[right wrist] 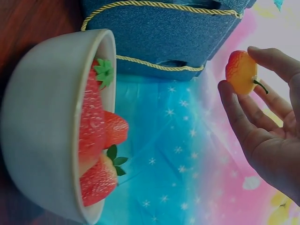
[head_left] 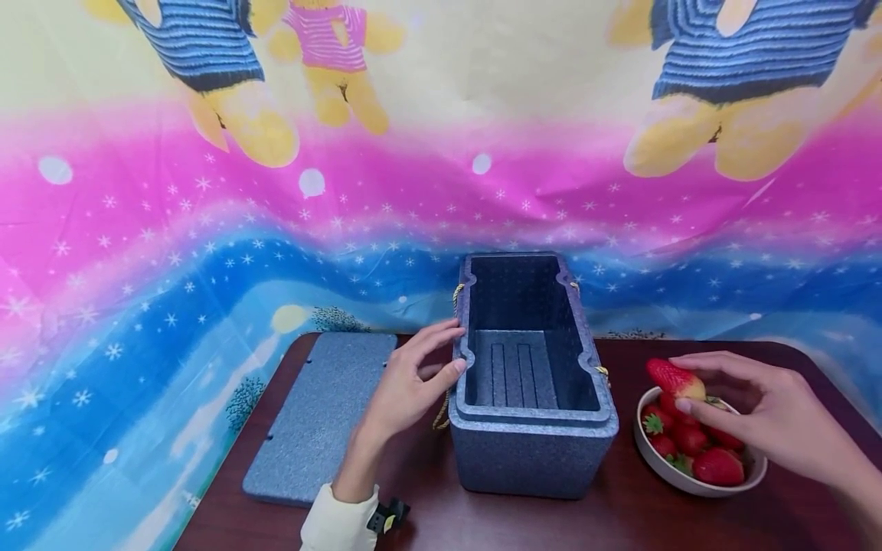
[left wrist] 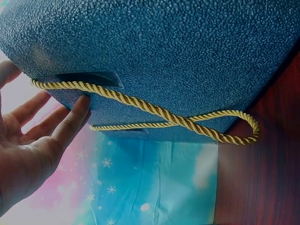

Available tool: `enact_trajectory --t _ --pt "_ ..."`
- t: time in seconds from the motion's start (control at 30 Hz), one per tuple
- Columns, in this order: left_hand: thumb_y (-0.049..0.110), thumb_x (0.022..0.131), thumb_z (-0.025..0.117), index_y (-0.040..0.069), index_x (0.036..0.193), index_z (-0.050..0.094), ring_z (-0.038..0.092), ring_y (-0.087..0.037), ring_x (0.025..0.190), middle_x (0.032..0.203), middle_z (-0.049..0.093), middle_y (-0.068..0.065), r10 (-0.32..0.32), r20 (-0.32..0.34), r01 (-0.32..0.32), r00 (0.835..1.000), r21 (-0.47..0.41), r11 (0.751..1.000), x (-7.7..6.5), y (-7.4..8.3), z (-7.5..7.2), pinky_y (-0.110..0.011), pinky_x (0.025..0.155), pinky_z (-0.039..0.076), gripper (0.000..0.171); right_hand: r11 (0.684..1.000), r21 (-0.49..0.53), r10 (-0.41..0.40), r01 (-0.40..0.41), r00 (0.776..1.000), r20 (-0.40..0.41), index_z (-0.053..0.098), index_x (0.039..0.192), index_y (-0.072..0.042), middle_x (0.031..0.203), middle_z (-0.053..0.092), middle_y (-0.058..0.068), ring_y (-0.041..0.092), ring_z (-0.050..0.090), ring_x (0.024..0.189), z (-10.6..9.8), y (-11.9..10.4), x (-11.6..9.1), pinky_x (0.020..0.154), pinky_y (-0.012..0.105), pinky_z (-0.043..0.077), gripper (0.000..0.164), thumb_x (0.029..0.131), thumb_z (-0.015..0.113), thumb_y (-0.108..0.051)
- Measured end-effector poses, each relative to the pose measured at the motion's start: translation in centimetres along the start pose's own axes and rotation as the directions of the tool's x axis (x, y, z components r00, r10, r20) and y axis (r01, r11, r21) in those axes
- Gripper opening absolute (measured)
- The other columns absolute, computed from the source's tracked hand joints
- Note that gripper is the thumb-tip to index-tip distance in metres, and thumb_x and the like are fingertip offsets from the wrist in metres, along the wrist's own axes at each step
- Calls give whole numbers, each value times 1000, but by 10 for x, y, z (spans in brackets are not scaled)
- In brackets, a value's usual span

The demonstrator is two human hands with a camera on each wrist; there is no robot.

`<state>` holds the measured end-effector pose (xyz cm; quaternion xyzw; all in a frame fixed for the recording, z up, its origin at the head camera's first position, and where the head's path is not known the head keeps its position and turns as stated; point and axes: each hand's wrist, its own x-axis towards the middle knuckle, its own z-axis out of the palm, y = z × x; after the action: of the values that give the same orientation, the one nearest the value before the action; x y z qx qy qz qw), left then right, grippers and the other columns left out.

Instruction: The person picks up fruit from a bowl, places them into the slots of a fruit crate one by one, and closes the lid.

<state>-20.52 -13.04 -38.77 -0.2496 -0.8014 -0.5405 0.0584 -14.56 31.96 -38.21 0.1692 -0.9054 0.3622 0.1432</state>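
Above the white bowl (head_left: 689,484) my right hand (head_left: 772,405) pinches a strawberry (head_left: 671,376) between thumb and fingertips. In the right wrist view this strawberry (right wrist: 242,72) shows a red tip, a yellowish end and a short green stem. Several more red strawberries (head_left: 717,465) fill the bowl, some with green leaves. My left hand (head_left: 409,375) is at the left rim of a dark grey foam box (head_left: 530,459), its fingers loosely bent and touching the edge. The box has no lid on it, and its grooved floor shows. A gold twisted cord (left wrist: 140,104) hangs on its side.
A flat grey foam lid (head_left: 324,413) lies on the brown table (head_left: 427,505) to the left of the box. Behind the table hangs a cloth backdrop (head_left: 441,184) printed with bears and snowflakes. A dark strap (head_left: 389,516) is around the left wrist.
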Motion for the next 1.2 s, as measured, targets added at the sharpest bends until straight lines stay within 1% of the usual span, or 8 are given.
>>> enact_trajectory --t 0.23,0.3,0.47,0.57,0.77,0.93,1.0,1.2 --pt "30 105 71 22 150 64 53 -20 150 164 51 5 -4 1 4 1000 -3 1000 0 1 0 -40 105 61 45 999 -25 24 -24 1000 -3 73 136 -22 121 63 -32 -11 71 94 -3 -11 9 71 7 57 55 85 92 -13" --pt "29 105 71 22 150 64 53 -21 149 164 51 5 -4 1 4 1000 -6 1000 0 1 0 -40 105 61 45 999 -22 24 -24 1000 -1 73 137 -20 120 62 -33 -11 71 94 -4 -12 12 71 6 57 56 85 92 -12" --pt "29 105 71 23 149 64 53 -20 149 164 51 5 -7 2 7 1000 -12 1000 0 1 0 -41 105 61 45 1000 -7 -9 9 1000 9 72 138 -15 121 63 -33 -11 71 93 -9 -17 20 66 11 59 59 84 91 -3" --pt "29 105 70 22 149 64 53 -21 150 164 51 5 -5 0 5 1000 -12 1000 0 1 0 -41 106 60 45 1000 3 -29 29 999 14 72 139 -15 123 63 -30 -12 71 95 -12 -23 28 66 12 59 59 84 90 -1" --pt "30 105 70 23 149 64 52 -21 150 164 51 5 -6 -2 6 1000 -4 1000 0 0 -1 -42 106 60 45 997 22 -69 68 997 22 73 137 -19 128 62 -26 -15 68 101 -12 -36 55 71 9 59 57 85 91 -5" --pt "30 105 70 25 150 64 53 -21 150 165 50 6 -8 8 8 1000 -5 1000 0 0 -1 -46 107 60 45 994 50 -101 100 995 2 76 133 -19 132 69 -6 -10 69 105 -9 -41 78 82 3 55 56 83 92 -2" --pt "30 105 71 25 150 64 53 -21 150 165 50 5 -4 11 4 1000 -9 1000 0 -1 0 -47 107 60 45 992 60 -113 112 994 9 75 134 -18 134 68 -2 -9 69 106 -8 -41 87 83 3 54 55 84 91 -2" --pt "29 105 71 22 150 64 53 -22 150 165 50 4 4 10 -4 1000 -15 1000 0 -2 0 -46 107 60 45 986 102 -138 133 989 52 74 136 -17 133 67 -12 -7 69 107 0 -39 112 84 7 56 52 87 88 -3"
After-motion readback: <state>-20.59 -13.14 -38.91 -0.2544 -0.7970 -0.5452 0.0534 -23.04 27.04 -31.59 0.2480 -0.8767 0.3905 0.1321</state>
